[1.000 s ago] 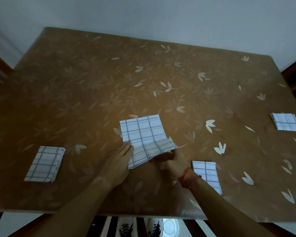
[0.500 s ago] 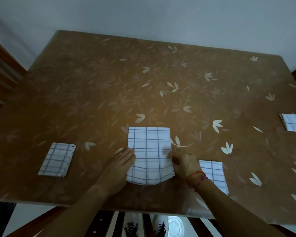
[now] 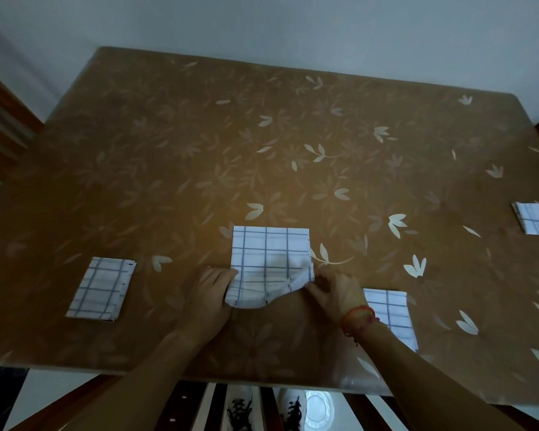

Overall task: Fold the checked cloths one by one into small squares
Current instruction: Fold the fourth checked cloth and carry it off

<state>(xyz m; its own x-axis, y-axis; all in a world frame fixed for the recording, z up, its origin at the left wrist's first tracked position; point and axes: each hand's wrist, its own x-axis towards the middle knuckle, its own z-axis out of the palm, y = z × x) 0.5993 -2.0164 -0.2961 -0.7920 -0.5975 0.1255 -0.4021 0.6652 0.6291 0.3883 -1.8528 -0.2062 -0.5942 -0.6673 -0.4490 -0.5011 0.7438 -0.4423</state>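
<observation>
A white cloth with blue checks (image 3: 269,256) lies folded into a strip in the middle of the brown table (image 3: 262,150). Its near end is lifted and curled off the surface. My left hand (image 3: 210,295) grips the near left corner of that end. My right hand (image 3: 330,290), with a red band at the wrist, pinches the near right corner. The far half of the cloth lies flat.
Three other checked cloths lie folded: one at the left (image 3: 101,289), one under my right forearm (image 3: 389,312), one at the right edge (image 3: 537,217). The table's near edge is close to my arms; a chair seat and shoes show below.
The cloth went from half-open and skewed to a straight strip, and now both hands have raised its near end off the table. The camera has dipped closer.
</observation>
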